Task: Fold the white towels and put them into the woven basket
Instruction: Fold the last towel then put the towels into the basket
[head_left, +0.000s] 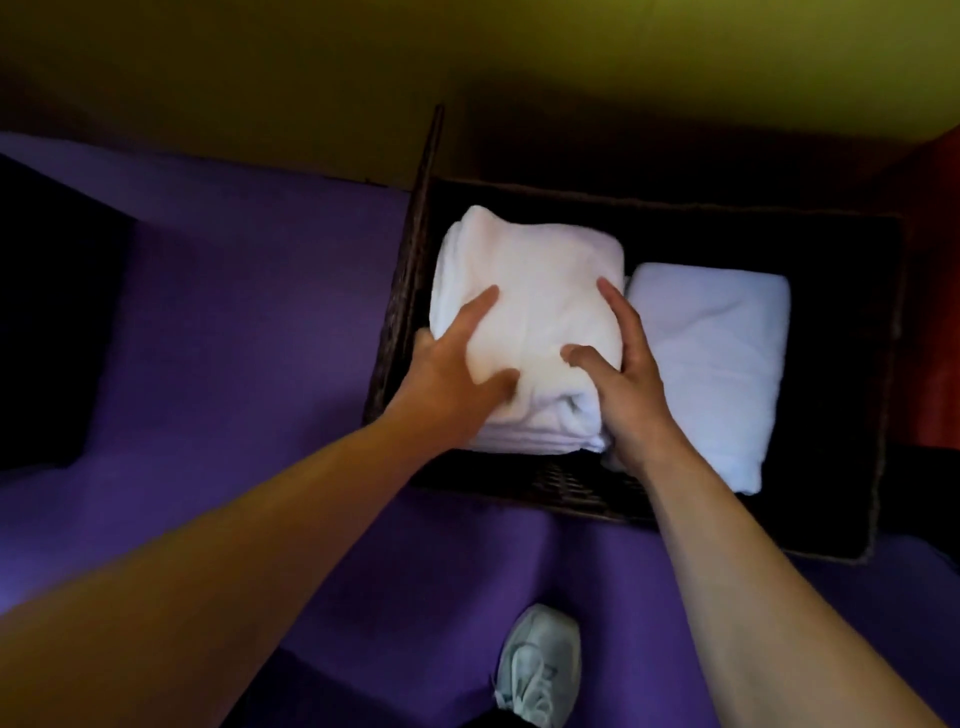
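As both hands (452, 364) (623, 364) grip a folded towel (540, 291), woven basket (400, 301) (dark) holds another towel (717, 364).

- Both forearms are bare, with no sleeves in view.
- Left hand (447, 369) and right hand (621, 364) wear no gloves, rings or watch.
- One foot wears a pale grey-white laced sneaker (540, 667).

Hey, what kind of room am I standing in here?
Probably a room in a home, though dim: purple carpet, a dark woven basket on the floor holding folded white towels, and a yellowish wall behind.
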